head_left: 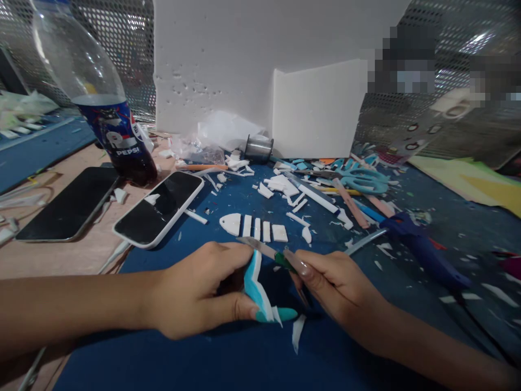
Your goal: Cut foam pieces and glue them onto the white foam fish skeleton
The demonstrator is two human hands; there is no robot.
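My left hand (199,293) is closed on a small teal and white foam piece (256,288), held on edge over the dark blue mat (203,358). My right hand (337,285) grips a craft knife with a green handle (271,254); its blade lies across the top of the foam piece, pointing left. Just beyond my hands a row of cut white foam bits (254,225) lies on the mat. A loose white sliver (298,332) rests below the foam piece.
Two phones (160,209) (71,203) lie at left by a Pepsi bottle (108,119). White foam blocks (252,70) stand at the back. Teal scissors (362,179), a white tube (315,194), a blue glue gun (423,244) and foam scraps lie at right.
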